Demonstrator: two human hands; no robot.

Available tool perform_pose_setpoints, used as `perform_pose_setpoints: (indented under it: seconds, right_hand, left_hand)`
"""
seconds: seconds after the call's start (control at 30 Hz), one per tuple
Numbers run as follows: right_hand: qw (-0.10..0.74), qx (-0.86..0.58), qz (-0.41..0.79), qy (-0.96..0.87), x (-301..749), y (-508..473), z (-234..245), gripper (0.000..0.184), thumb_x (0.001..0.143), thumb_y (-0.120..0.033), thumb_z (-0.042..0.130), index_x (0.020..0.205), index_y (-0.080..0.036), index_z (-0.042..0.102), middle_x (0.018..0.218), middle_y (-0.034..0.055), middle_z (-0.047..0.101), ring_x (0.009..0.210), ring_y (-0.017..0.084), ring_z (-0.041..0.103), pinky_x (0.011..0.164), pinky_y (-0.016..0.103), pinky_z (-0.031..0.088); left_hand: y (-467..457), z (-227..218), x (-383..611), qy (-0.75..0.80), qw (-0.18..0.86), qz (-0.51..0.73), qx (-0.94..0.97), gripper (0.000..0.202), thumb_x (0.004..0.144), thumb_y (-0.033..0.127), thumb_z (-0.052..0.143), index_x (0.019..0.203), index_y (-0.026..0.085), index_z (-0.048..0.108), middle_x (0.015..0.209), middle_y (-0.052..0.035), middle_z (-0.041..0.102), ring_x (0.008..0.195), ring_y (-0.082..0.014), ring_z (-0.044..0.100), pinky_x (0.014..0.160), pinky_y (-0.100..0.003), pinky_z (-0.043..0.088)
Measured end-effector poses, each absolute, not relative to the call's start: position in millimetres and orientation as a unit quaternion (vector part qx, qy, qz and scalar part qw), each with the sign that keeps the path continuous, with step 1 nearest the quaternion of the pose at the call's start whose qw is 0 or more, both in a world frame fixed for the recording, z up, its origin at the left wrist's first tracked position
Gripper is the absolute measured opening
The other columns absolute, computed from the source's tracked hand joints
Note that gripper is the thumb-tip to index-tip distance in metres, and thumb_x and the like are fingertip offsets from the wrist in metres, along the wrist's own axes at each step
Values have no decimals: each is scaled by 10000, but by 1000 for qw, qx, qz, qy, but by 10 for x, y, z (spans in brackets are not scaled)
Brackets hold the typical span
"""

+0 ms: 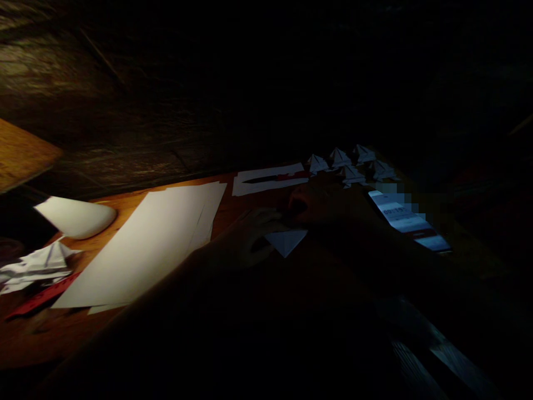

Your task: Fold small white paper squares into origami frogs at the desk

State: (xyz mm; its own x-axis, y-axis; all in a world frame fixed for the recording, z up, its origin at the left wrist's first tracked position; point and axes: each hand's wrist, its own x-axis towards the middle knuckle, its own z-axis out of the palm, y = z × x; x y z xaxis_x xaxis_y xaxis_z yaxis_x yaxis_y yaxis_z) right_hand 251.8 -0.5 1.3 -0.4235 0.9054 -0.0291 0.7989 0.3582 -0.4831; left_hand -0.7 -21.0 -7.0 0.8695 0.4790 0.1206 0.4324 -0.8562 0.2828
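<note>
The scene is very dark. My left hand (245, 236) rests on the wooden table (233, 203) with its fingers bent onto a small folded white paper (286, 241), a triangle pointing toward me. My right hand (316, 203) lies just beyond it, fingers curled down at the paper's far edge. Both hands press or pinch the same piece; the fingertips are lost in shadow.
A stack of white sheets (150, 244) lies to the left. Several small folded paper figures (350, 164) stand at the back. A lit phone (408, 222) lies to the right. A knife on paper (268, 179), a rolled sheet (77, 216), crumpled paper (37, 264) and a red ruler (41, 297) also lie about.
</note>
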Motion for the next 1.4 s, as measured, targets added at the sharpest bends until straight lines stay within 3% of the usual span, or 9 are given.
perform_pose_setpoints:
  seconds: [0.23, 0.43, 0.63, 0.93, 1.13, 1.3, 1.4]
  right_hand:
    - [144, -513, 215, -819, 2543, -33, 8, 203, 756, -251, 812, 931, -189, 730, 1127, 82, 696, 1052, 235, 636, 907, 342, 501]
    - [122, -506, 202, -830, 2540, -54, 64, 203, 786, -278, 796, 957, -183, 745, 1088, 71, 709, 991, 222, 646, 872, 317, 478]
    - [111, -499, 192, -838, 2557, -84, 128, 210, 829, -333, 768, 980, -189, 741, 1067, 78, 726, 956, 218, 649, 836, 319, 472]
    - [147, -494, 148, -844, 2518, -200, 114, 122, 849, -288, 718, 935, -201, 709, 1051, 79, 711, 957, 236, 636, 829, 341, 464]
    - [132, -489, 122, -854, 2518, -242, 137, 237, 882, -393, 703, 999, -188, 728, 1088, 95, 688, 989, 250, 612, 870, 372, 458]
    - [180, -446, 140, -866, 2520, -205, 33, 142, 876, -286, 686, 989, -223, 746, 1147, 76, 677, 1046, 250, 616, 915, 390, 472]
    - [161, -418, 154, -881, 2513, -198, 38, 155, 888, -224, 650, 986, -243, 768, 1151, 64, 693, 1023, 241, 635, 894, 379, 483]
  left_hand:
    - [-218, -88, -27, 222, 144, 112, 958, 578, 940, 240, 589, 1485, 314, 410, 1532, -82, 458, 1438, -285, 401, 1183, -557, 385]
    - [-165, -106, -36, 207, 143, 92, 963, 387, 994, 410, 580, 1371, 322, 571, 1581, -80, 422, 1467, -318, 370, 1190, -583, 353]
    - [-131, -146, -69, 189, 114, 85, 972, 481, 976, 534, 597, 1421, 358, 551, 1623, -71, 380, 1481, -339, 353, 1191, -602, 328]
    - [-185, -139, -72, 196, 77, 69, 975, 581, 957, 632, 575, 1493, 435, 472, 1579, -87, 370, 1400, -363, 409, 1141, -603, 371]
    - [-228, -96, -65, 196, 91, 82, 973, 595, 939, 641, 594, 1475, 398, 500, 1564, -99, 382, 1407, -388, 388, 1161, -627, 352]
    - [-240, -71, -52, 195, 87, 68, 975, 595, 940, 650, 581, 1473, 401, 493, 1465, -98, 455, 1354, -367, 418, 1134, -603, 384]
    - [-243, -67, -44, 201, 70, 65, 975, 593, 941, 682, 548, 1458, 394, 517, 1384, -103, 486, 1284, -356, 448, 1102, -589, 401]
